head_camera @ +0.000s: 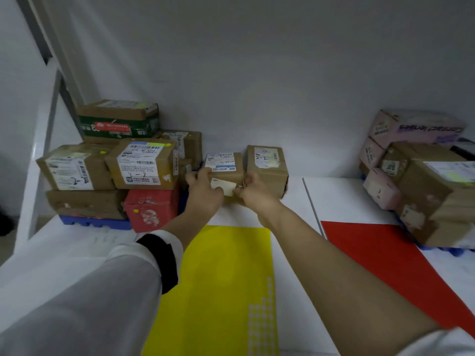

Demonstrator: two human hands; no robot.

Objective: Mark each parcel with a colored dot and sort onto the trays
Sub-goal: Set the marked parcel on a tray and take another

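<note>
A small brown cardboard parcel (226, 170) with a white label on top sits at the back of the white table. My left hand (204, 194) grips its left front side. My right hand (253, 192) grips its right front corner, fingers curled at the edge. A second brown parcel (267, 168) marked "2-2" stands just to its right, touching it. A yellow dot-sticker sheet (221, 291) lies flat in front of me, several dots gone from its lower right. A red sheet (393, 263) lies to the right.
A stack of parcels (115, 165) sits on a blue tray (95, 223) at the left, some carrying yellow dots. Another pile with pink boxes (416, 173) sits on a blue tray (442, 250) at the right. A wall stands close behind.
</note>
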